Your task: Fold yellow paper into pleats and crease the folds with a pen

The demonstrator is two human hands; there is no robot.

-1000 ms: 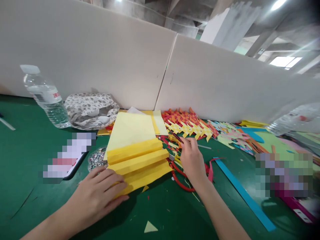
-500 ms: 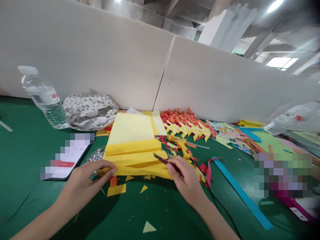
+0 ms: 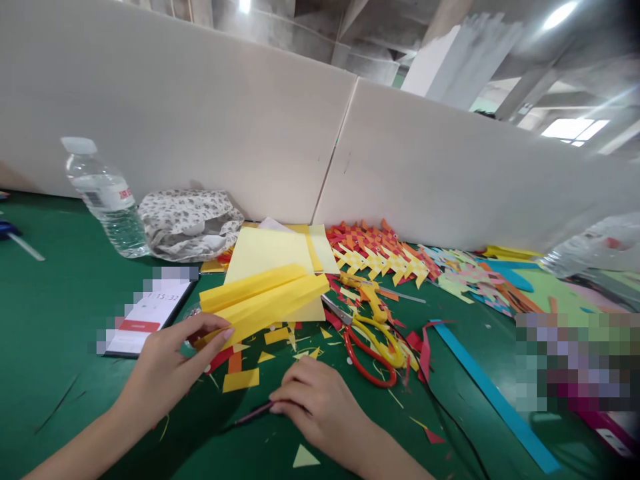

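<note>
Yellow folded paper (image 3: 270, 300), pinched by the left hand (image 3: 163, 360), now slants beyond the right hand (image 3: 323, 403), which has withdrawn gripping a slim dark tool (image 3: 253, 413), leaving 1 hand steadying the paper.

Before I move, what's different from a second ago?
The right hand, still holding the dark, thin tool, moved left and nearer the wearer. The left hand now pinches the folded yellow paper at its left end; the paper's right end swung away, showing more of the scissors. The phone stayed put.
</note>
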